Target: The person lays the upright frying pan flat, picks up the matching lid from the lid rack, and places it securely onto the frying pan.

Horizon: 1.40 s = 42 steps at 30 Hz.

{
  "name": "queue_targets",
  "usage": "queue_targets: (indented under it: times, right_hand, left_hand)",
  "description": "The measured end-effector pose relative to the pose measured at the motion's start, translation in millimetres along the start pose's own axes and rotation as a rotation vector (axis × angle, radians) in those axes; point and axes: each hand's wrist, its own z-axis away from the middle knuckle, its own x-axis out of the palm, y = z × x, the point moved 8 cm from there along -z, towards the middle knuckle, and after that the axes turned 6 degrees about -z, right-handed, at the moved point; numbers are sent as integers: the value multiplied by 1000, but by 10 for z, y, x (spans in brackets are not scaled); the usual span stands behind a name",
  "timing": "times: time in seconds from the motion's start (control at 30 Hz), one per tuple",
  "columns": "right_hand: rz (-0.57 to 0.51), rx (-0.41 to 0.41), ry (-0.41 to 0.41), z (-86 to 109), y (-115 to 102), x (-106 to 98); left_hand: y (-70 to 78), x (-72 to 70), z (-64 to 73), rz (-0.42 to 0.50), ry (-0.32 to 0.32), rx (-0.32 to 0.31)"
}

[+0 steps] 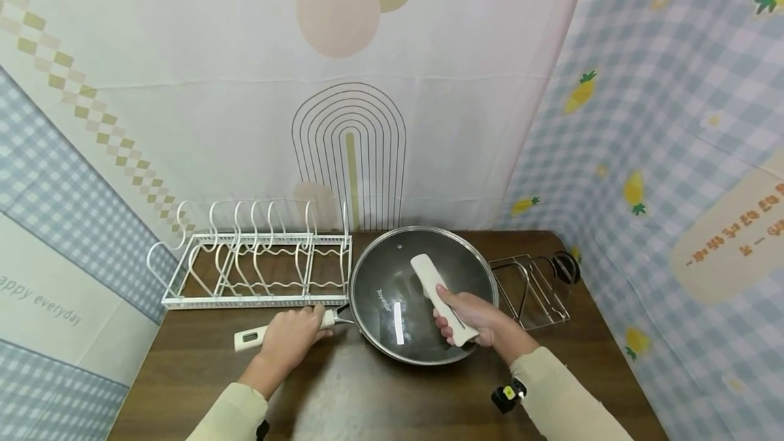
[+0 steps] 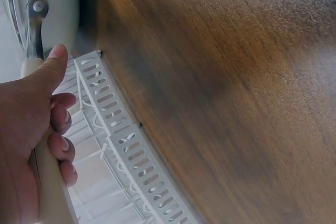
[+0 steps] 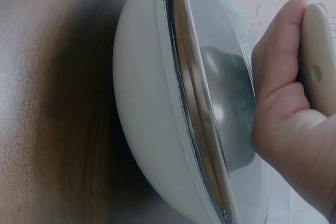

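A white wok (image 3: 144,93) with rounded sides is in the middle of the head view, close over the wooden table. Its glass lid (image 1: 382,271) with a metal rim lies on top and covers the opening. My left hand (image 1: 292,333) grips the wok's long cream handle (image 1: 248,339), fingers wrapped around it and thumb along it toward the metal joint. On the lid, my right hand (image 1: 470,317) holds the long cream lid handle (image 1: 427,274), its fingers curled under one side. The lid sits on the rim, as the right wrist view shows from the side.
At the back left stands a white pot rack (image 1: 257,303) with upright curved dividers. A metal wire rack (image 1: 539,291) with a round black part (image 1: 566,267) is on the right, partly behind the lid. Patterned cloths (image 1: 453,141) hang behind the brown table (image 1: 343,407) and at both sides.
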Motion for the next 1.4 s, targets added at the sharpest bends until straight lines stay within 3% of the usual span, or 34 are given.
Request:
queue_targets:
  times: [0.27, 0.53, 0.97, 1.23, 1.4]
  right_hand:
    - [-2, 1, 7, -14, 9, -21]
    - [4, 2, 2, -22, 14, -37]
    - [-13, 12, -16, -47, 17, -13]
    - [0, -14, -8, -75, 44, 1]
    - [-7, -34, -5, -114, 36, 2]
  left_hand:
    - [-5, 0, -17, 27, 4, 11]
    - [0, 56, -30, 46, -38, 1]
    - [-7, -68, -20, 21, 70, 2]
    - [-9, 12, 4, 37, -18, -18]
    - [3, 25, -9, 40, -30, -18]
